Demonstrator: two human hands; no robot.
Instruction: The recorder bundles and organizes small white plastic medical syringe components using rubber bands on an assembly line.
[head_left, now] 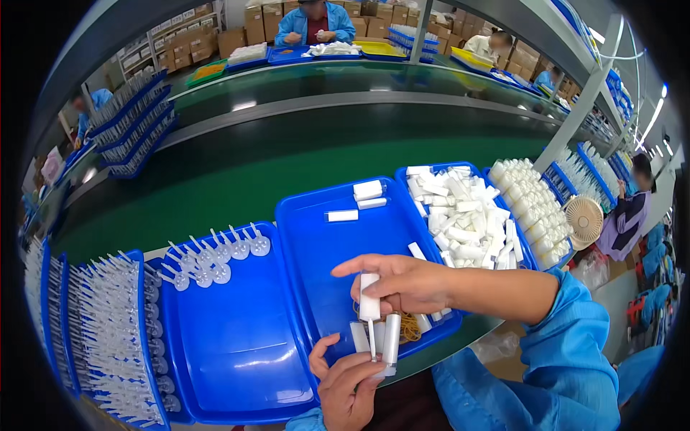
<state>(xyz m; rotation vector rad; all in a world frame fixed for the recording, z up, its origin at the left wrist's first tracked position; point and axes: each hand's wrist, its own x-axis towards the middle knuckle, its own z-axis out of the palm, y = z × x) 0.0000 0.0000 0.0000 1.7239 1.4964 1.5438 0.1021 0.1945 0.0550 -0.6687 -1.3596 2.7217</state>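
Note:
My right hand (pixel 413 284) reaches in from the right and grips a short white cylinder (pixel 369 298) between thumb and fingers, its index finger stretched out to the left. Directly below that cylinder stands a thin white stem (pixel 372 337). My left hand (pixel 348 388) pinches the stem's lower end, with a longer white tube (pixel 392 340) upright at its fingertips. Another white tube (pixel 359 336) shows just left of the stem; I cannot tell whether it is held or lies in the tray. Beneath my hands is a blue tray (pixel 316 251) with several white cylinders and tan rubber bands (pixel 410 329).
Left is a blue tray (pixel 230 345) with several clear round-based stemmed pieces (pixel 215 255), beside upright trays packed with them. On the right, one tray holds heaped white cylinders (pixel 467 215), another cream-coloured pieces (pixel 528 201). A green conveyor (pixel 215 172) runs behind; a co-worker (pixel 315 25) sits beyond.

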